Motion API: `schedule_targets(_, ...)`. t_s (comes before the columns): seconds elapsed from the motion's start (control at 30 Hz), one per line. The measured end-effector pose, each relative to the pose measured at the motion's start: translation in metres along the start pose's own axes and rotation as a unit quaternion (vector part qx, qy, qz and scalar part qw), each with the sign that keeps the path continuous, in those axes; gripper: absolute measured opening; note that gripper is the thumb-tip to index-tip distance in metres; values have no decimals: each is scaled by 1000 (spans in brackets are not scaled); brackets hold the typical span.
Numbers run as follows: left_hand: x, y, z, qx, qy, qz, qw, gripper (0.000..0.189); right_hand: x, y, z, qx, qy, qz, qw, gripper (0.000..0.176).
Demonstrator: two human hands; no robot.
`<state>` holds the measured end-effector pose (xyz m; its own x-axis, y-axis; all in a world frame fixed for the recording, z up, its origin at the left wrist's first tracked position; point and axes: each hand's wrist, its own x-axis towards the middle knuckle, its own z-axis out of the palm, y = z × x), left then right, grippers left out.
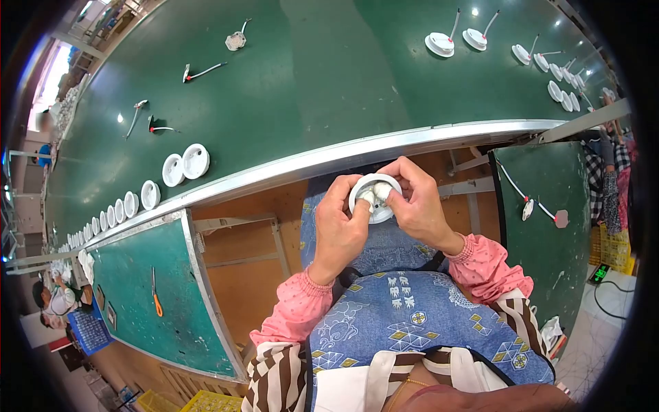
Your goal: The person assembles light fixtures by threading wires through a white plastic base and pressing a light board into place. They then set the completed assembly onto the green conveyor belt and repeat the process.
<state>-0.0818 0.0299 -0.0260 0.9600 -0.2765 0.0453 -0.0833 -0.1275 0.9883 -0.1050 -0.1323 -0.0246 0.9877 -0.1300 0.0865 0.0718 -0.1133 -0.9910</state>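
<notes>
A round white cup-like part (pixel 375 180) is held between both hands above my lap, its hollow side facing up toward me. My left hand (pixel 341 223) wraps its left side, with the thumb, tip covered in white, pressed inside. Around the right side curls my right hand (pixel 417 206), its white-covered thumb also pushed into the hollow. Small dark spots show inside the part; the rest of its inside is hidden by the thumbs. Two similar white round parts (pixel 195 161) stand near the table's edge at the left.
The green table (pixel 274 103) has a metal edge and carries small wired pieces (pixel 152 126) and white discs with wires (pixel 439 44). Orange-handled scissors (pixel 157 302) lie on the left side table. More wired pieces (pixel 527 209) lie on the right one. Other people sit at both far sides.
</notes>
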Motion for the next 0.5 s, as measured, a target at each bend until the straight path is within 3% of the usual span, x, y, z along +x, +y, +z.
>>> schedule_targets(0.1,2,15,2,82,41,99,991,41,2,-10,0,50,35,8,998,13)
schedule_targets(0.23,-9,14,18,-53,71,25,996,40,-2,-8,10,126,67,2,990,13)
schedule_targets(0.27,-12,10,19,-106,76,-4,991,39,-2,-8,11,118,61,-4,991,13)
schedule_targets(0.5,-14,8,10,-22,15,36,999,33,0,-17,-6,-66,2,-72,995,12)
